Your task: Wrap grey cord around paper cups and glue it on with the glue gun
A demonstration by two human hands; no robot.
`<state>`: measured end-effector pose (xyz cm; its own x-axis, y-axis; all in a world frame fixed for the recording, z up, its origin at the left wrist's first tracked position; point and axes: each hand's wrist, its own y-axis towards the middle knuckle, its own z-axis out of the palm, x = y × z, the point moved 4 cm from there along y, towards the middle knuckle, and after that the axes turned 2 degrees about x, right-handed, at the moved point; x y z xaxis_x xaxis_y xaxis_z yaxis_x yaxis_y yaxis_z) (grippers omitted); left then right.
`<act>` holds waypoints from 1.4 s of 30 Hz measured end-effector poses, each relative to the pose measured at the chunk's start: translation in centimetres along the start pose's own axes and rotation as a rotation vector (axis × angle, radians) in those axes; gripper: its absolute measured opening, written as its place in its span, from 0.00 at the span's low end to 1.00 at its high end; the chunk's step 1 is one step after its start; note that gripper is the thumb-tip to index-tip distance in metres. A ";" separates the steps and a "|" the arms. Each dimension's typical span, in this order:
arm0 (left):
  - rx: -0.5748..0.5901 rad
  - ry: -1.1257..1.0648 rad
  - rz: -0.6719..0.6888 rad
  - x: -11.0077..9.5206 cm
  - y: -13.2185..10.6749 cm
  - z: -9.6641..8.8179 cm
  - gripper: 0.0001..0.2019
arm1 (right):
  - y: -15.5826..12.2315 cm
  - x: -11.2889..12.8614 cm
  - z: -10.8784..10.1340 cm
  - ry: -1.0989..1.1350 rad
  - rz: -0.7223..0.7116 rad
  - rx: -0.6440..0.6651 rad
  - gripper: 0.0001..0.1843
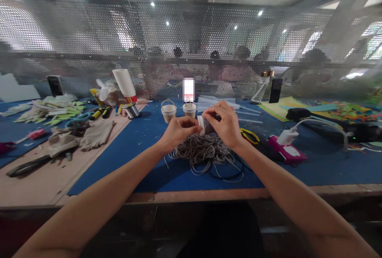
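Note:
My right hand [227, 124] is wrapped round a small paper cup [202, 124] partly covered in grey cord, held on its side above the blue mat [134, 146]. My left hand [179, 130] is closed in a pinch at the cup's white rim, apparently on the cord end. Under both hands lies a loose pile of grey cord [205, 152] with a few dark strands trailing out at the front.
Two small cord-wrapped cups [168, 110] [189, 109] stand behind my hands. Yellow-handled scissors [250, 135] lie to the right, then a pink device with white charger [286, 150]. Left: a cup stack [124, 85], cloth [89, 134], markers, paper scraps. A perforated metal screen [191, 47] separates people beyond.

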<state>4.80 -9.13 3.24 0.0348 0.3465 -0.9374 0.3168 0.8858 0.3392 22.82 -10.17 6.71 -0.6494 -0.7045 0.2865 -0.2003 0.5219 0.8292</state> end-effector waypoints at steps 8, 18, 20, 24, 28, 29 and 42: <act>0.020 0.018 -0.005 0.0 0.0 0.0 0.10 | 0.0 -0.1 0.1 -0.019 0.010 0.003 0.03; 0.024 0.045 0.003 0.0 0.1 0.0 0.09 | 0.2 -0.7 0.4 0.063 0.121 0.076 0.04; 0.027 0.053 0.009 -0.1 0.0 0.0 0.08 | 0.2 -0.8 0.4 0.081 0.130 0.088 0.04; 0.046 0.056 0.011 -0.4 0.0 0.2 0.08 | 0.2 -0.8 0.5 0.109 0.161 0.116 0.04; 0.035 0.062 0.007 -0.4 0.0 0.2 0.09 | 0.3 -1.2 0.6 0.141 0.175 0.111 0.06; 0.029 0.064 0.004 -0.3 0.0 0.1 0.10 | 0.3 -1.4 0.5 0.144 0.174 0.098 0.06; -0.118 -0.289 -0.077 0.8 0.8 -1.8 0.10 | -1.3 -4.3 1.8 0.461 0.440 0.088 0.27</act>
<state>3.40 -7.64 2.94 0.2878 0.1897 -0.9387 0.2175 0.9416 0.2570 24.54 -6.99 3.54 -0.3066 -0.5396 0.7841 -0.0596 0.8330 0.5500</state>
